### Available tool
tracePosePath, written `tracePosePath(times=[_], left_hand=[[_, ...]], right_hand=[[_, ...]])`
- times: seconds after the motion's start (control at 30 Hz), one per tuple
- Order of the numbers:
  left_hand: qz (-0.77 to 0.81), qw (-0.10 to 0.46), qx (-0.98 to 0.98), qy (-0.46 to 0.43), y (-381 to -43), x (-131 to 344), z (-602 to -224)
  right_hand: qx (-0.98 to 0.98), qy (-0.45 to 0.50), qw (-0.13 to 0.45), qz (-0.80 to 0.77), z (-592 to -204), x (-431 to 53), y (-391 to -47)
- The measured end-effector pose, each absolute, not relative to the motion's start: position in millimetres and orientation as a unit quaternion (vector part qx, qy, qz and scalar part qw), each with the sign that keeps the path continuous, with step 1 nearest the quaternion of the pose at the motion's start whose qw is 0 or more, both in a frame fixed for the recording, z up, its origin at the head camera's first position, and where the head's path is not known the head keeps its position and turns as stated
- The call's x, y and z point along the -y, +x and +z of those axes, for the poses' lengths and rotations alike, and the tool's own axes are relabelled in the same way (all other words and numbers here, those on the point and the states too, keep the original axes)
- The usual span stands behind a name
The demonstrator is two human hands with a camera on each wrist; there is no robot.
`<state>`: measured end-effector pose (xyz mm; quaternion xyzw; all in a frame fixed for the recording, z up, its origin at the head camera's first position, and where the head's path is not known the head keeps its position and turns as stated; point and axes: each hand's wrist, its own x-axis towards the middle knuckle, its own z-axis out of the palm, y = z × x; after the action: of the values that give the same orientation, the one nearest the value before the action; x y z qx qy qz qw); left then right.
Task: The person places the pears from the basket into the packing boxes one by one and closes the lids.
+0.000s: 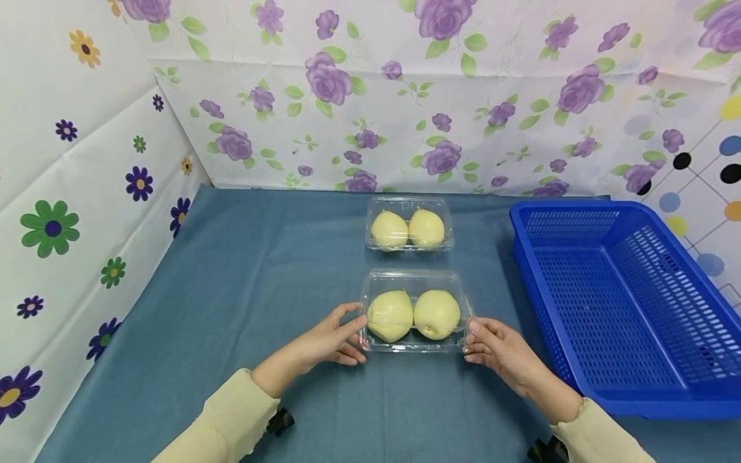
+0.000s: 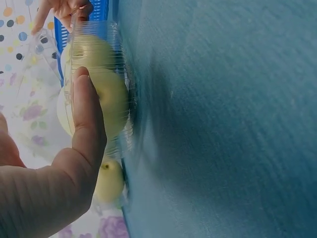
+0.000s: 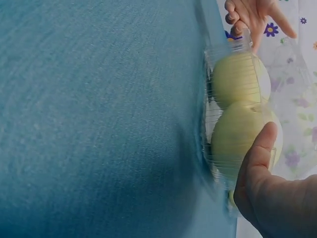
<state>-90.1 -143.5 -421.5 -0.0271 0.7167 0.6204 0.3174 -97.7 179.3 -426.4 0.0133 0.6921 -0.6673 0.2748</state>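
Observation:
A clear plastic fruit box [image 1: 417, 346] stands on the cloth with two round yellow-green fruits [image 1: 390, 316] inside. Its transparent lid [image 3: 292, 94] is raised at the back in the right wrist view. At the box's left end is my left hand [image 1: 332, 337], fingers spread and touching its side. My right hand [image 1: 500, 350] touches the right end, with some fingers bent beneath. In the left wrist view a digit [image 2: 88, 111] lies along the box wall. Behind it sits another clear box [image 1: 410, 247] with two similar fruits [image 1: 426, 228].
A blue plastic basket [image 1: 573, 347] with mesh walls stands on the right, close to my right forearm. Blue-grey cloth [image 1: 278, 270] covers the table. A flowered sheet [image 1: 324, 128] hangs behind, and another patterned sheet [image 1: 87, 212] rises along the left.

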Motion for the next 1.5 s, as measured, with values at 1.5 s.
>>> tracePosePath(times=[1.5], left_hand=[[0.653, 0.268, -0.707, -0.053, -86.9, 134.9, -438.0]], right_hand=[[-0.674, 0.067, 0.237, -0.697, -441.2, -173.3, -98.8]])
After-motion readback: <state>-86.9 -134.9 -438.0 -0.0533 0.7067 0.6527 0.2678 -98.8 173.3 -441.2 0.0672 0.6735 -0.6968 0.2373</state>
